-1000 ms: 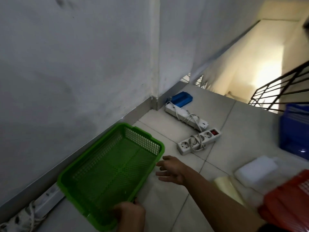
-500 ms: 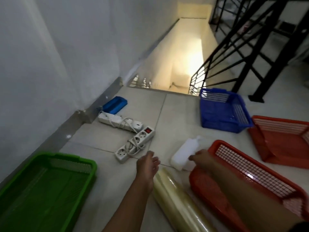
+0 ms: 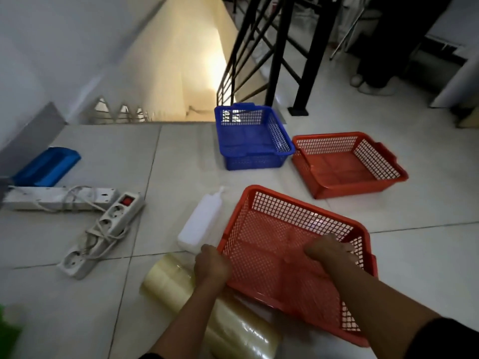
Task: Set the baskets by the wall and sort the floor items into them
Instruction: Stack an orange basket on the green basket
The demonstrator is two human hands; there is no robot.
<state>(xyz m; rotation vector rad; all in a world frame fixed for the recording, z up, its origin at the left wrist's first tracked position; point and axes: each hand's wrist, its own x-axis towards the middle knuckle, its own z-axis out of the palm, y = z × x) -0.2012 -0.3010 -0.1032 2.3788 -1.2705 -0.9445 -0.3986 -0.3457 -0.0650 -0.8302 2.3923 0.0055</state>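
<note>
Both my hands grip the nearest red basket (image 3: 272, 218), which is tilted up off the tiled floor. My left hand (image 3: 212, 265) holds its left rim; my right hand (image 3: 329, 251) is closed over its right rim. A blue basket (image 3: 252, 154) and a second red basket (image 3: 347, 185) stand further back. A white bottle (image 3: 201, 224) lies just left of the held basket. A clear film roll (image 3: 225, 314) lies under my left forearm. Two white power strips (image 3: 103, 226) (image 3: 57, 199) and a blue box (image 3: 46, 165) lie at the left, near the wall.
A sliver of the green basket (image 3: 6, 332) shows at the bottom left edge. An open stairwell (image 3: 186, 99) drops away beyond the floor edge, with a black railing and post (image 3: 303, 73) beside it. A person's legs and slippers (image 3: 370, 84) are at the far right.
My view has swung right, away from the green basket by the wall. Both hands have come onto the nearest red basket and closed on its rims, tilting it up.
</note>
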